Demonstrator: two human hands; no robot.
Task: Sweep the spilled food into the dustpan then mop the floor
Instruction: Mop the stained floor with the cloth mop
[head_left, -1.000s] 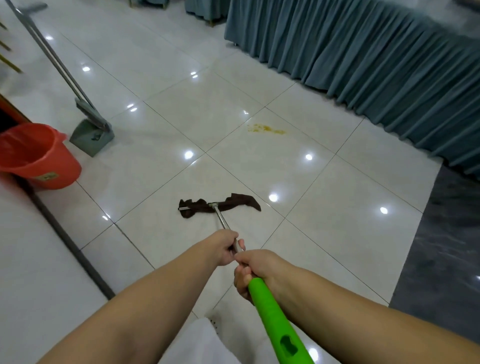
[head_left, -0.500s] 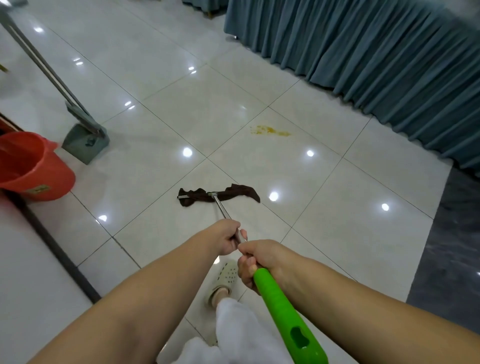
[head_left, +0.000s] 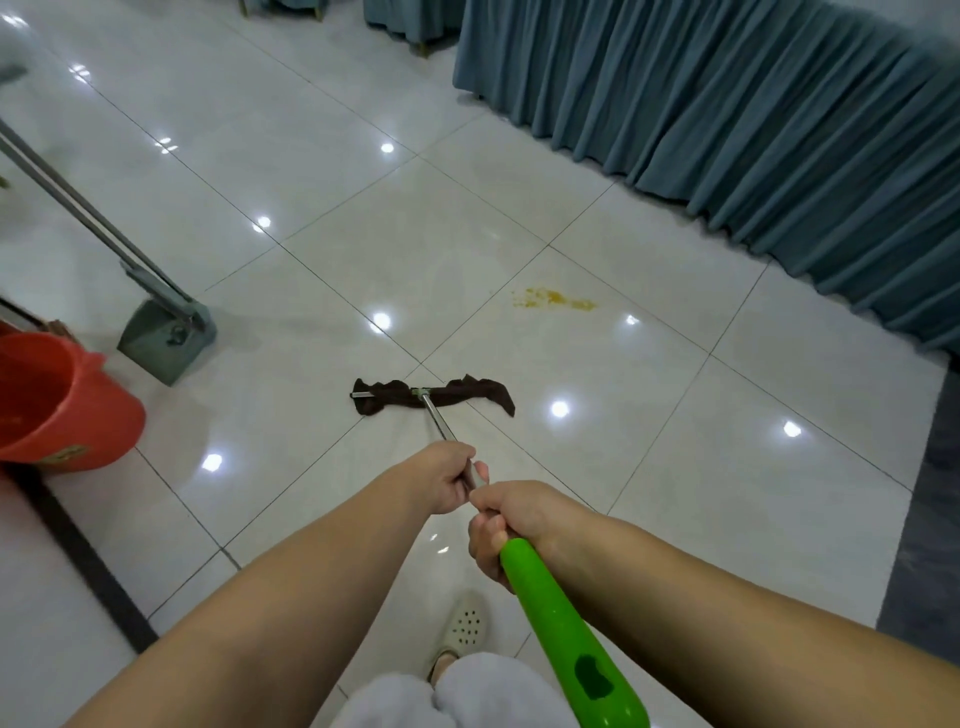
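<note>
While both hands grip 1 mop handle, the mop head lies flat on the floor. Left hand: fingers curled round the bare metal shaft, forward of the other hand. Right hand: fingers wrapped round the top of the green grip, just behind the left, the 2 hands almost touching. The green grip runs back toward the bottom edge of the view and has a dark hanging hole near its end.

Mop cloth: dark brown, crumpled, spread crosswise on a metal bar where the shaft meets it, resting on pale glossy tile close to a junction of grout lines.

Spilled food: a thin yellow smear and crumbs on the tile beyond the mop cloth and to its right, well apart from it, nearer the blue-grey pleated curtain that runs along the far right side of the floor.

Dustpan: grey-green, long-handled, standing on the floor to the left of the mop cloth, handle slanting up toward the left edge. Red bucket: at the left edge, just beside the dustpan, against a dark strip in the floor.

1 pale perforated shoe and light trouser fabric show below the hands. Ceiling lights reflect as bright spots across the tiles.
</note>
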